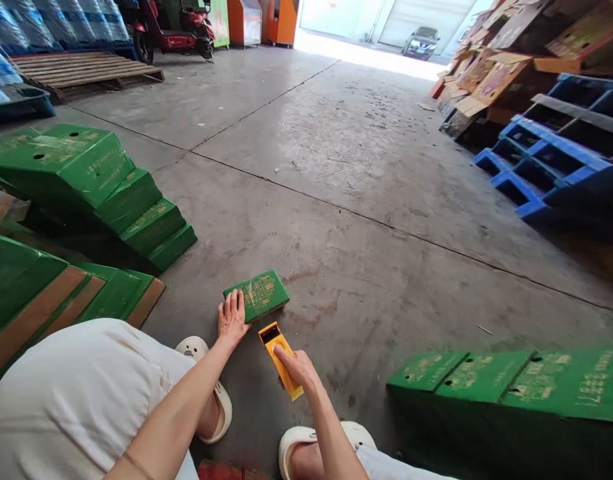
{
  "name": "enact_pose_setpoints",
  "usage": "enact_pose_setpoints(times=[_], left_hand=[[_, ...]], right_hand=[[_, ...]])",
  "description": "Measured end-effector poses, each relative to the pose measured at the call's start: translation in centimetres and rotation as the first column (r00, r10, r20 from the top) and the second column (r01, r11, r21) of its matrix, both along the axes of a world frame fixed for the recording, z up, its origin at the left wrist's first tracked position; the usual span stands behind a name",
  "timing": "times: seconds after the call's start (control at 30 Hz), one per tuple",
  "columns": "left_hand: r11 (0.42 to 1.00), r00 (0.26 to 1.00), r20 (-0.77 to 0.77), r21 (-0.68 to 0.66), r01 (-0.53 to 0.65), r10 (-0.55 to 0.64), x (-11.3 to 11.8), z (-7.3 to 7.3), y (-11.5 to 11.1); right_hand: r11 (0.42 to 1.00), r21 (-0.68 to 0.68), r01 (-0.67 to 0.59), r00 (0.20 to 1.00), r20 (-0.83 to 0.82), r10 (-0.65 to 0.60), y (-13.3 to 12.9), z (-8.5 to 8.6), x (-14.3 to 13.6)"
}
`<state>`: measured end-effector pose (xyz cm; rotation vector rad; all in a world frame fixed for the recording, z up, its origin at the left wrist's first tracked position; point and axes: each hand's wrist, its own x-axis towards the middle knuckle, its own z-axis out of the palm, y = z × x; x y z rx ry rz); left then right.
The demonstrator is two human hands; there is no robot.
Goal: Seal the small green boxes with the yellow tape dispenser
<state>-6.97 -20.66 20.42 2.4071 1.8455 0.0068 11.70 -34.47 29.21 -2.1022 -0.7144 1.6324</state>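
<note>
A small green carton (262,296) with gold printing lies on the concrete floor in front of me. My left hand (232,319) grips its left end, fingers over the top and thumb low at the near side. In my right hand (297,369) is a yellow handheld tool (277,347), long and boxy, with a dark opening at its far end; its exact kind is unclear. My thumb lies along its top, while the other fingers are mostly hidden beneath. The tool's open end is close to the carton's near side, apart from it.
Stacked green cartons (101,177) stand at left, with more green cartons (511,383) at lower right. Blue pallets (561,153) and piled cardboard boxes (506,77) are at right. A wooden pallet (86,70), bottle packs (61,27) and a red scooter (174,33) are farther back.
</note>
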Motion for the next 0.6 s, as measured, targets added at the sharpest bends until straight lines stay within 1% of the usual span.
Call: enact_pose_setpoints(times=[0.07,0.17,0.23,0.3,0.4,0.6], left_hand=[[0.999,1.0,-0.002,0.043,0.02,-0.02,-0.1,-0.4,-0.9],[0.999,0.999,-0.005,0.043,0.034,-0.033,-0.3,-0.8,-1.6],[0.999,0.999,-0.005,0.033,0.037,-0.037,-0.3,-0.8,-1.8],[0.999,0.999,-0.006,0.027,0.048,-0.047,-0.3,-0.7,-1.9],[0.996,0.996,0.004,0.009,0.094,-0.094,-0.3,-0.4,-2.0],[0.986,0.987,0.02,-0.052,0.161,-0.16,-0.5,0.4,-2.0]], right_hand=[[0.999,-0.028,-0.017,0.999,-0.032,0.016,0.1,0.4,0.4],[0.998,-0.06,-0.033,0.998,-0.048,0.03,0.0,1.4,1.1],[0.998,-0.056,-0.032,0.998,-0.054,0.029,-0.3,2.2,1.3],[1.0,-0.024,-0.007,0.996,-0.086,0.005,-1.0,2.7,1.0],[0.999,0.022,0.043,0.994,-0.106,-0.04,-2.2,2.8,-0.5],[0.992,0.047,0.121,0.99,-0.08,-0.117,-4.4,2.7,-4.4]])
